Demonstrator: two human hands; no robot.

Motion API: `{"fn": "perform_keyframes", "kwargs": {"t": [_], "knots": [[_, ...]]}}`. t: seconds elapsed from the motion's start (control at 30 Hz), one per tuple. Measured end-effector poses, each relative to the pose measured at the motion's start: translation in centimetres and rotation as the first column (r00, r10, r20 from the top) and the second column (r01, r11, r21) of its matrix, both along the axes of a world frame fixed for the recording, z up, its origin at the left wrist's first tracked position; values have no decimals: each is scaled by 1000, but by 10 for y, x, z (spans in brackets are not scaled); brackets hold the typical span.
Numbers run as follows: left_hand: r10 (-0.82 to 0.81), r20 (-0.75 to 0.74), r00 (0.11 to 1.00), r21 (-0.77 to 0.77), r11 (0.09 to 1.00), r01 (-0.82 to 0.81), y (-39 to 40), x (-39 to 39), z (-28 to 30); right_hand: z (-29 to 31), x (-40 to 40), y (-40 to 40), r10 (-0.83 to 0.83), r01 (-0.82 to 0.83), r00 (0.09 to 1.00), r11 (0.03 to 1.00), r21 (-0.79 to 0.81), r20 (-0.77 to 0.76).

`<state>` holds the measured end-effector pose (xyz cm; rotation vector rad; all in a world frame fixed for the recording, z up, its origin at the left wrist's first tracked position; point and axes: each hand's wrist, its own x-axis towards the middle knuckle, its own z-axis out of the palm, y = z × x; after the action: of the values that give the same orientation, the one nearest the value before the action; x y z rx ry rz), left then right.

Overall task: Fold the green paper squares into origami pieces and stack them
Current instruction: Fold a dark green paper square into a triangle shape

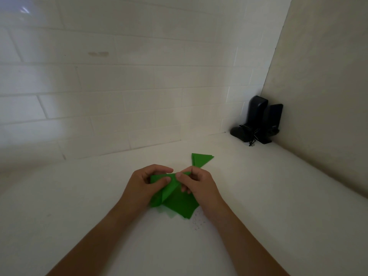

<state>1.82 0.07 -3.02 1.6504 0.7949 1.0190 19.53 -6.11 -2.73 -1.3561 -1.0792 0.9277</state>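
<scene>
Risk: crease likely to run crooked if the paper point(171, 188) slips while pinched from both sides; thin sheet, little stiffness.
Risk, second: loose squares point(179, 208) underneath could drag along with the worked sheet and scatter toward the near edge of the counter point(79, 196).
Risk, third: finished pieces point(200, 159) sit just beyond the right hand; a careless knuckle could knock the small stack askew.
Left hand point(142, 186): fingers curled, thumb on top, pinching the left part of the paper being folded.
Right hand point(196, 184): fingers curled, thumb and forefinger pinching the paper's upper right point; remaining fingers tucked, touching the sheet below or not, cannot tell.
Paper in work: mid-counter, partly folded, raised flap between the two hands, lying over the loose squares.
Loose squares: flat under both hands, corners poking toward the near edge.
Finished pieces: folded triangles, toward the back of the counter, apart from the wall.
Far right corner: dark speakers point(258, 122) with a cable, well apart from the paper.
Stage, judged: mid-fold, stacking of this piece not yet done.
</scene>
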Motion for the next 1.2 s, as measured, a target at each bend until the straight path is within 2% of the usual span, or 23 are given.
{"fn": "perform_keyframes", "kwargs": {"t": [0.53,0.87,0.97,1.2], "knots": [[15,66,998,-80,997,-10,-2,1,2,1,1,-1,-31,31,998,999,14,-46],[9,-67,998,-32,999,-11,2,0,-2,-3,0,3,-110,110,994,994,13,-12],[9,-42,999,-66,998,-12,1,1,0,-3,0,3,-122,124,991,992,39,-49],[23,48,999,-87,996,-18,-3,0,6,-3,1,2,4,-4,1000,1000,29,-7]]}}
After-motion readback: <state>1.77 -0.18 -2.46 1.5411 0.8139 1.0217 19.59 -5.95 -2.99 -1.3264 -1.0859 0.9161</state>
